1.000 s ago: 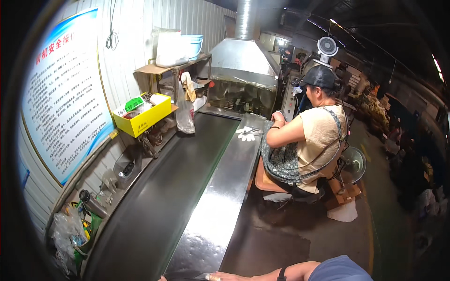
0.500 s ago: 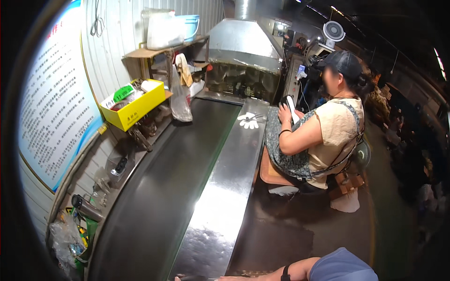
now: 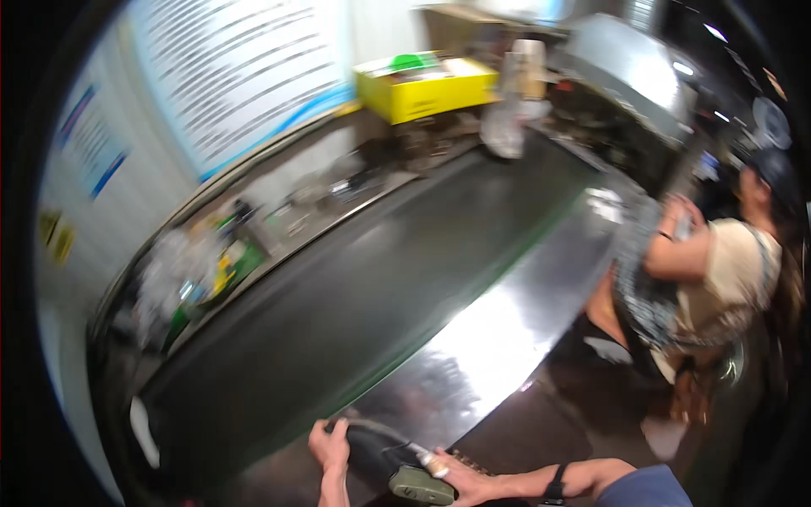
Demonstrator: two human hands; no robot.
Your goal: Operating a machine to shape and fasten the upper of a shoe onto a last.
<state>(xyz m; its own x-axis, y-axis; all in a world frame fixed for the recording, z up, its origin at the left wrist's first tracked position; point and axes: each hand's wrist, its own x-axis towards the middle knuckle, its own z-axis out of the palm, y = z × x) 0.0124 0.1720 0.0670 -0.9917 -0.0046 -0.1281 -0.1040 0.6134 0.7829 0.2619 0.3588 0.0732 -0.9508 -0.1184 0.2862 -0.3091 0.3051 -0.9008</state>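
Observation:
A dark shoe with an olive-green part lies between my hands at the near end of a shiny metal worktop. My left hand is closed on the far end of the shoe, thumb and fingers pinching it. My right hand is at the near side of the shoe, its fingers closed around a slim tool with a pale, tan-ended handle. Motion smears the tool's tip, and I cannot tell its kind. A dark band circles my right forearm.
Along the worktop runs a dark belt, with a white elongated piece at its near left end. Beyond stand a yellow box and a metal hood. A seated co-worker is on the right; a white glove lies nearby.
The view has swung left, shifting the scene rightward. Both my hands and the dark shoe now show; before, only my right arm and part of a hand were visible at the lower edge.

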